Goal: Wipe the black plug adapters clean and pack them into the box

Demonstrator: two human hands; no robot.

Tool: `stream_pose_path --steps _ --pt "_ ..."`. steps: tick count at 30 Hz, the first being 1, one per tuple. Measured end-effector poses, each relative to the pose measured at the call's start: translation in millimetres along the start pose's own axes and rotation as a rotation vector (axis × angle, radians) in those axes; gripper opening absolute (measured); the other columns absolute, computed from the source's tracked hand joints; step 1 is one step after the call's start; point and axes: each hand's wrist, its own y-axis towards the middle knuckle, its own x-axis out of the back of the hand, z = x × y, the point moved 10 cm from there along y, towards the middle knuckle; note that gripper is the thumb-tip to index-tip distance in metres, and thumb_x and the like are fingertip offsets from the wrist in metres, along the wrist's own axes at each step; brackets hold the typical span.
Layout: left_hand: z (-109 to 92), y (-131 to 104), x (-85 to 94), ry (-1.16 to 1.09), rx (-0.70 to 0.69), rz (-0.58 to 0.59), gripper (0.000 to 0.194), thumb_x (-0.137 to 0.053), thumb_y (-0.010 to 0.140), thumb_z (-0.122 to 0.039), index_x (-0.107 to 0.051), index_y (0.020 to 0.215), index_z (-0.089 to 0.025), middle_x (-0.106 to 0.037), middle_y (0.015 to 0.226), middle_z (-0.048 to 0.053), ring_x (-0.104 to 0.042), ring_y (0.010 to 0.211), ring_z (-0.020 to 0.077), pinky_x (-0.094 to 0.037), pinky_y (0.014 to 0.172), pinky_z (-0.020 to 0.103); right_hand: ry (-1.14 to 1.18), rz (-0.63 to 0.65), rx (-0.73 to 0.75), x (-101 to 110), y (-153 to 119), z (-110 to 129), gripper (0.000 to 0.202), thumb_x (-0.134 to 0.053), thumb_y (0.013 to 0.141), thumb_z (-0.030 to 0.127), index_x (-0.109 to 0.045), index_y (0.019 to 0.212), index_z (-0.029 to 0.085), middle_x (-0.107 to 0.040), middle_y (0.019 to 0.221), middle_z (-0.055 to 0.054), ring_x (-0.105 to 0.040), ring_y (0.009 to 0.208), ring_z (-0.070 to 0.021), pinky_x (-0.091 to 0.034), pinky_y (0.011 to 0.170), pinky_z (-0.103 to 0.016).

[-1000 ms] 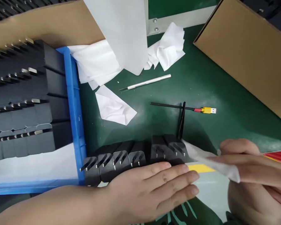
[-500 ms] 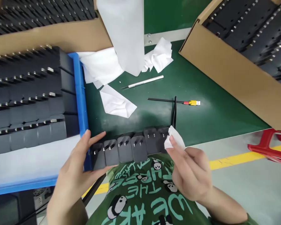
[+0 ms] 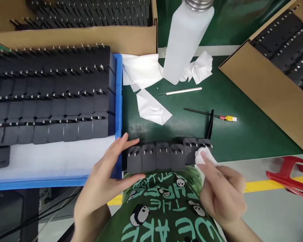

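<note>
Several black plug adapters stand in a row along the table's front edge, prongs up. My left hand is at the row's left end, thumb and fingers spread apart around the end adapter. My right hand pinches a white cloth over the rightmost adapter, partly covering it. Beyond the row lie another white cloth, a thin white-handled tool, black tweezers and a cable with a yellow USB plug.
On the left, a blue tray holds rows of black adapters. Cardboard boxes of adapters stand at the back left and right. A white bottle stands between crumpled cloths. A red stool is at the right.
The view has shifted left, so things appear farther right. My right hand has brought the cloth down over the rightmost adapter. My left hand remains spread at the row's left end.
</note>
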Motion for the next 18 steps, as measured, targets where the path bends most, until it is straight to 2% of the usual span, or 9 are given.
stream_pose_path --steps 2,5,8,11,13,15,17,18 --pt "4 -1 0.9 -0.036 0.016 0.005 0.091 -0.074 0.088 -0.033 -0.019 0.159 -0.03 -0.065 0.135 0.009 -0.063 0.124 0.027 -0.042 0.115 0.051 -0.023 0.033 0.095 -15 7 19 0.046 -0.051 0.08 -0.006 -0.069 0.118 0.011 -0.073 0.117 -0.014 -0.054 0.075 -0.0205 -0.046 0.062 -0.034" --pt "10 -1 1.3 -0.046 0.052 0.001 0.092 -0.075 0.086 -0.036 -0.019 0.159 -0.031 -0.066 0.135 0.007 -0.063 0.124 0.0276 -0.05 0.109 0.046 0.041 0.1 0.18 -39 19 48 0.027 -0.053 0.085 0.003 -0.072 0.104 0.009 -0.072 0.115 -0.017 -0.053 0.075 -0.0221 -0.046 0.062 -0.036" --pt "10 0 0.4 -0.051 0.055 0.003 0.09 -0.074 0.087 -0.037 -0.02 0.159 -0.031 -0.068 0.133 0.006 -0.063 0.124 0.0282 -0.054 0.104 0.044 0.05 0.125 0.27 -57 32 78 0.02 -0.059 0.085 0.01 -0.073 0.1 0.008 -0.071 0.119 -0.017 -0.052 0.077 -0.0216 -0.043 0.061 -0.036" --pt "9 0 -0.5 -0.058 0.05 0.016 0.084 -0.068 0.091 -0.034 -0.019 0.159 -0.031 -0.069 0.131 0.004 -0.059 0.13 0.0283 -0.049 0.11 0.048 0.153 0.24 0.365 -75 42 102 0.022 -0.059 0.088 0.017 -0.074 0.102 0.008 -0.069 0.123 -0.017 -0.056 0.082 -0.0207 -0.044 0.063 -0.034" --pt "10 1 -1.5 -0.057 0.065 0.027 0.08 -0.064 0.093 -0.031 -0.018 0.16 -0.032 -0.068 0.133 0.003 -0.057 0.132 0.0282 -0.047 0.112 0.05 0.331 0.346 0.425 -75 43 110 0.024 -0.053 0.093 0.02 -0.075 0.098 0.012 -0.07 0.124 -0.011 -0.056 0.082 -0.0173 -0.047 0.066 -0.031" --pt "9 1 -1.9 -0.06 0.065 0.027 0.08 -0.063 0.094 -0.031 -0.016 0.16 -0.032 -0.066 0.136 0.004 -0.059 0.13 0.0279 -0.044 0.114 0.052 0.457 0.448 0.477 -65 40 109 0.025 -0.051 0.097 0.024 -0.076 0.096 0.021 -0.068 0.129 -0.001 -0.056 0.082 -0.0148 -0.05 0.068 -0.029" --pt "7 2 -3.2 -0.063 0.039 0.03 0.084 -0.064 0.094 -0.033 -0.013 0.16 -0.032 -0.064 0.138 0.005 -0.06 0.128 0.0276 -0.042 0.115 0.052 0.433 0.537 0.474 -53 33 96 0.018 -0.059 0.095 0.03 -0.076 0.1 0.031 -0.067 0.131 0.005 -0.057 0.087 -0.017 -0.051 0.069 -0.03" --pt "6 2 -4.0 -0.063 0.023 0.032 0.087 -0.065 0.093 -0.033 -0.01 0.161 -0.031 -0.063 0.14 0.005 -0.06 0.129 0.0276 -0.042 0.116 0.053 0.386 0.578 0.452 -48 29 86 0.016 -0.065 0.091 0.031 -0.075 0.102 0.034 -0.067 0.13 0.004 -0.058 0.09 -0.0192 -0.051 0.069 -0.032"
